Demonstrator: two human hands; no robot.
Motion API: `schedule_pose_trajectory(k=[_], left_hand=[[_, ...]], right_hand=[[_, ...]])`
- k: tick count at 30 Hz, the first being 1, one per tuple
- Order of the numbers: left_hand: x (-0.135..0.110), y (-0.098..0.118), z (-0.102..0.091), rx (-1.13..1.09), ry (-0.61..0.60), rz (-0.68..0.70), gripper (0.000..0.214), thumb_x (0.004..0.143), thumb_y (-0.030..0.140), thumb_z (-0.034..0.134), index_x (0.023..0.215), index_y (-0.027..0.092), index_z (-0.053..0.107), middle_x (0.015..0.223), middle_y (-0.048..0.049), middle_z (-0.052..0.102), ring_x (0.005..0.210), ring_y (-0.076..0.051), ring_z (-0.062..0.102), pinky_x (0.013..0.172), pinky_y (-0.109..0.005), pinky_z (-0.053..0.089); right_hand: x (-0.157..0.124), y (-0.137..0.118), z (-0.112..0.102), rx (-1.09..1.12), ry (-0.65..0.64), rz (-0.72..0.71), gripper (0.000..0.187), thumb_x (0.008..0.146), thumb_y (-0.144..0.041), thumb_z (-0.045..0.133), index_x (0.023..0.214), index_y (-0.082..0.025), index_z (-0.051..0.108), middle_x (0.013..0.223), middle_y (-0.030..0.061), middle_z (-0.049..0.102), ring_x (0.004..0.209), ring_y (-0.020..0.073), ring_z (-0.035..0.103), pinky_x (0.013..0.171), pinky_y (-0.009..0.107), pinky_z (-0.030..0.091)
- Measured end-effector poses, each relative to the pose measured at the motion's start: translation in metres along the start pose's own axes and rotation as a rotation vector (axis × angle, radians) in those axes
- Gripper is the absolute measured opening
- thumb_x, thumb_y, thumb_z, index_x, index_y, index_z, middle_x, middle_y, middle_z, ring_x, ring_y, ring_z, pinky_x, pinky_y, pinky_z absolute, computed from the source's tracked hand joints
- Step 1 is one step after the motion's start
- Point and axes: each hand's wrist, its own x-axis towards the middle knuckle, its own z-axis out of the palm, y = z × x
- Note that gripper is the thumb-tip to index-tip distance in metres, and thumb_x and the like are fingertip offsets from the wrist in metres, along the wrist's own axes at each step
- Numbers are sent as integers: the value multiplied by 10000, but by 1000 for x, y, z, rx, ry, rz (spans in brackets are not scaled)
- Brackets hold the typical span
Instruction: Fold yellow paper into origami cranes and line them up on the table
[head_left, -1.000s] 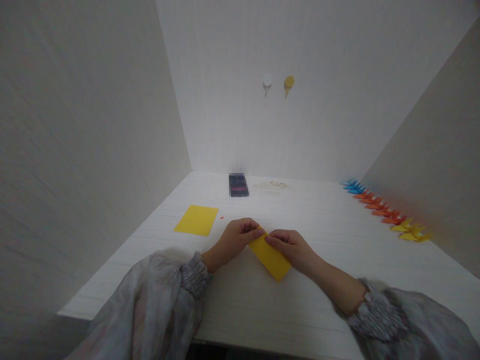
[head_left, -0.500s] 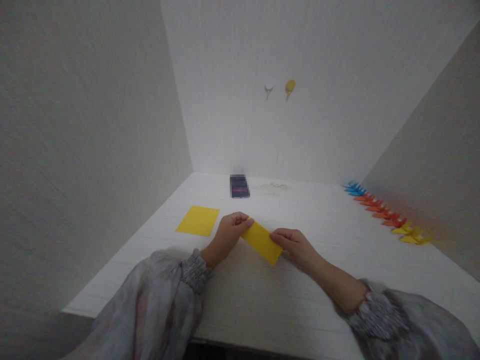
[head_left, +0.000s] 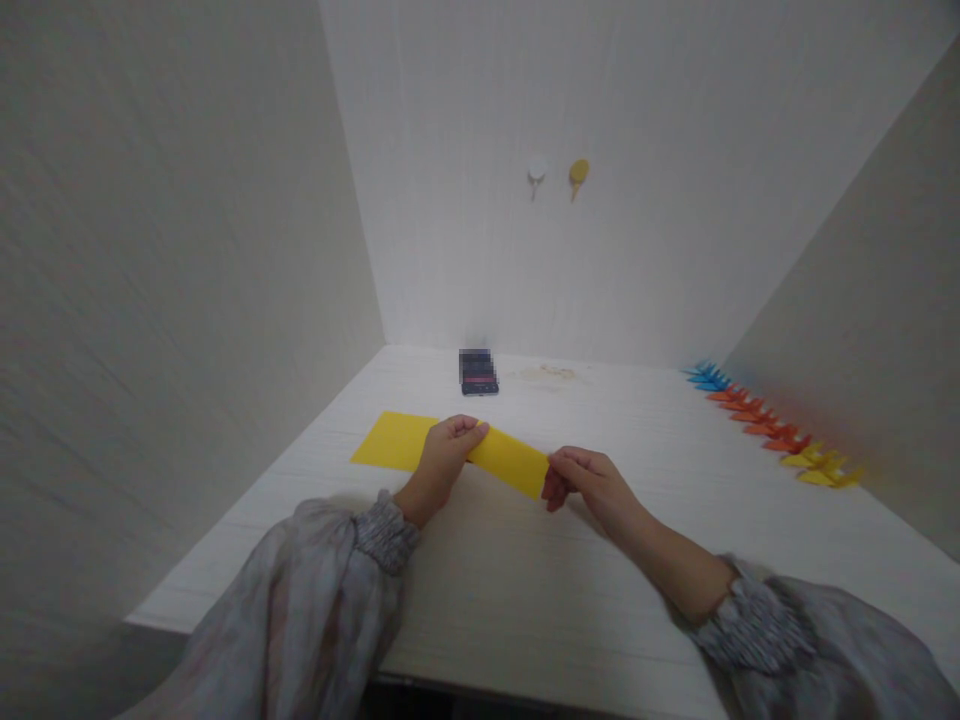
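Note:
A folded strip of yellow paper (head_left: pixel 511 461) stretches between my two hands above the white table. My left hand (head_left: pixel 448 450) pinches its left end between thumb and fingers. At the right end, my right hand (head_left: pixel 581 475) grips the edge with thumb and forefinger, the other fingers curled below. The strip slopes slightly down to the right. Just left of my left hand, a flat yellow sheet (head_left: pixel 390 441) lies on the table, its right part hidden behind that hand.
A dark phone (head_left: pixel 478 373) lies near the back wall. Along the right side runs a row of folded paper cranes in blue (head_left: pixel 707 377), orange-red (head_left: pixel 757 413) and yellow (head_left: pixel 821 466). A white hook (head_left: pixel 536 172) and a yellow hook (head_left: pixel 578 173) are on the back wall.
The folded paper has turned closer to level and shifted slightly up and left. My left hand moved left, now covering part of the flat sheet; my right hand moved to the strip's right end.

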Motion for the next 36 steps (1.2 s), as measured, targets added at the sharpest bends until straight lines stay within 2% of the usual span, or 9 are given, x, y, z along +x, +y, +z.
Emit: schedule_pose_trajectory(k=[5,9,11,17,22,25,28,32,36], left_hand=[[2,-2,-1,37,29,22,270,607,380,613,679,128,546,588,1,568,505,-86,500,460,-191,370],[-1,2,3,42,43,26,281,621,391,598,708,131,537,592,6,567,500,-83,494,447,-185,360],[-4,5,6,23,20,25,265,638,378,587,713,131,526,600,7,566,516,-83,501,467,-185,372],[-5,6,7,-43,-35,80,216,607,266,632,661,142,464,555,50,500,504,-54,464,506,-175,371],[-3,2,5,-9,-90,132,339,567,239,674,841,151,495,701,12,571,633,-85,534,617,-214,415],[-4,1,5,110,-174,91,324,573,283,672,839,141,555,753,-25,603,672,-108,551,648,-237,419],[-7,1,5,192,-268,17,267,608,335,637,775,130,602,730,-34,619,631,-116,549,590,-231,406],[-8,2,6,99,-223,28,255,631,347,618,758,127,592,688,-18,617,592,-103,534,550,-211,384],[-11,7,9,12,-209,7,256,633,352,618,751,130,576,673,-7,614,578,-95,529,552,-207,380]], right_hand=[[2,2,2,10,8,-10,322,726,-449,494,635,-142,532,542,15,595,437,104,552,453,231,430],[4,9,7,24,-10,45,258,639,-373,620,655,-138,512,544,-1,597,425,86,537,448,214,422],[5,12,8,29,-29,43,245,651,-360,611,689,-135,522,567,5,609,442,91,548,463,221,430],[5,6,2,46,86,-49,229,680,-355,582,659,-134,523,576,8,606,444,85,540,466,217,419],[4,2,1,25,68,-59,209,673,-338,589,623,-144,528,509,-12,574,401,71,486,419,203,374],[3,2,3,11,4,-24,197,666,-326,597,618,-146,534,476,-21,557,373,68,462,391,200,350],[2,1,4,14,19,-45,186,674,-318,594,629,-144,545,486,-22,564,381,68,474,402,199,358],[1,-3,5,22,57,-122,148,657,-284,618,680,-146,571,559,-16,598,444,76,518,471,213,404],[1,-4,10,-11,24,-113,138,652,-273,626,672,-142,589,593,-5,609,462,79,522,488,221,416]])
